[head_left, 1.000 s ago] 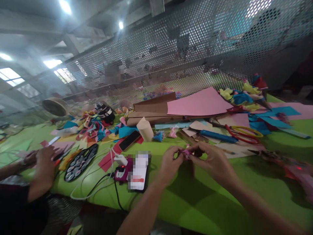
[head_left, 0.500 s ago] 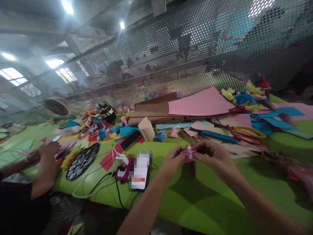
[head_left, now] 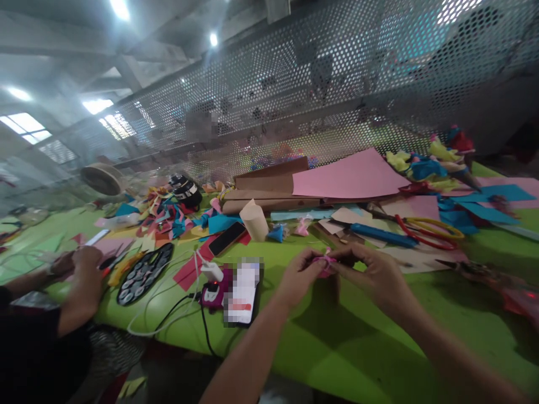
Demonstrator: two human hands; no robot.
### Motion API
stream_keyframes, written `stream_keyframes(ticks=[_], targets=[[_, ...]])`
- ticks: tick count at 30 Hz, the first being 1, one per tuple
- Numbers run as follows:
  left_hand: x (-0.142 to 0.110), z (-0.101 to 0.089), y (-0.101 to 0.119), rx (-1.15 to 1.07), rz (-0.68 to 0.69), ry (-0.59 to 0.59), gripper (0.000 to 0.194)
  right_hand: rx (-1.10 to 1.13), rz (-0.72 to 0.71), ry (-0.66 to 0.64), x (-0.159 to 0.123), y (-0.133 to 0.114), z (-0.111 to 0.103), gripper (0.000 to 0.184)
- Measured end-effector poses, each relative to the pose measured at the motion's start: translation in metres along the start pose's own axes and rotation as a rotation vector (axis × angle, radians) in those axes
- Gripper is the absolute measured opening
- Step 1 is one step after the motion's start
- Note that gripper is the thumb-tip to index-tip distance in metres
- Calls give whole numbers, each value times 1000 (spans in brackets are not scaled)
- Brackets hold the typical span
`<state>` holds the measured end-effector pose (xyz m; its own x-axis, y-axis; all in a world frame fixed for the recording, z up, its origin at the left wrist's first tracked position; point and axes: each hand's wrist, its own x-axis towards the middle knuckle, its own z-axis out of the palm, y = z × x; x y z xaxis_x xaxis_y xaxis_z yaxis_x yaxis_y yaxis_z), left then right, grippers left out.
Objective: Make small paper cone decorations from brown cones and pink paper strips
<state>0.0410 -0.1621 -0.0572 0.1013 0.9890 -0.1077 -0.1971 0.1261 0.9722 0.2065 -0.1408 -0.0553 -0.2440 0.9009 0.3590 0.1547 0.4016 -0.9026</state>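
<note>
A small pink figure (head_left: pixel 325 268) with a skirt-like shape, perhaps of foam or paper, is pinched between both hands above the green table (head_left: pixel 362 342). My left hand (head_left: pixel 302 276) has thumb and fingers closed on its left side. On its right side, my right hand (head_left: pixel 370 270) pinches with thumb and index finger. The fingers cover much of the figure, so its details cannot be made out. Just behind the hands lie a small pink piece (head_left: pixel 302 225) and a small blue piece (head_left: pixel 276 232), both partly in clear wrap.
Left of my hands lie a lit phone (head_left: pixel 242 297), a purple power socket (head_left: pixel 214 292), cables and a black tray (head_left: pixel 145 275). Behind are a blue cutter (head_left: pixel 383 235), red-and-yellow-handled scissors (head_left: pixel 429 230), and pink sheets (head_left: pixel 347 177). A co-worker's hands (head_left: pixel 80 264) are at far left.
The view has shifted slightly. My fingers have closed in more over the pink figure, hiding more of its middle. The co-worker's hands have moved a little, baring more of a white object beside them.
</note>
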Motion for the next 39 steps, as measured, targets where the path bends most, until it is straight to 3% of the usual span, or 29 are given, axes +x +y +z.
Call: stream_keyframes(ticks=[5, 14, 23, 30, 34, 39], targets=[[2, -1, -5, 20, -2, 19, 36, 19, 23, 7, -1, -1, 0, 11], [2, -3, -7, 174, 51, 38, 21, 394, 344, -57, 4, 8, 2, 26], [3, -2, -7, 83, -1, 10, 34, 336, 311, -104, 5, 9, 0, 33], [8, -5, -17, 148, 43, 52, 20, 530, 427, -62, 4, 8, 2, 27], [13, -10, -16, 235, 114, 148, 14, 641, 498, -19, 7, 11, -1, 30], [14, -26, -2, 577, 189, 403, 15, 700, 484, 32, 8, 18, -3, 36]])
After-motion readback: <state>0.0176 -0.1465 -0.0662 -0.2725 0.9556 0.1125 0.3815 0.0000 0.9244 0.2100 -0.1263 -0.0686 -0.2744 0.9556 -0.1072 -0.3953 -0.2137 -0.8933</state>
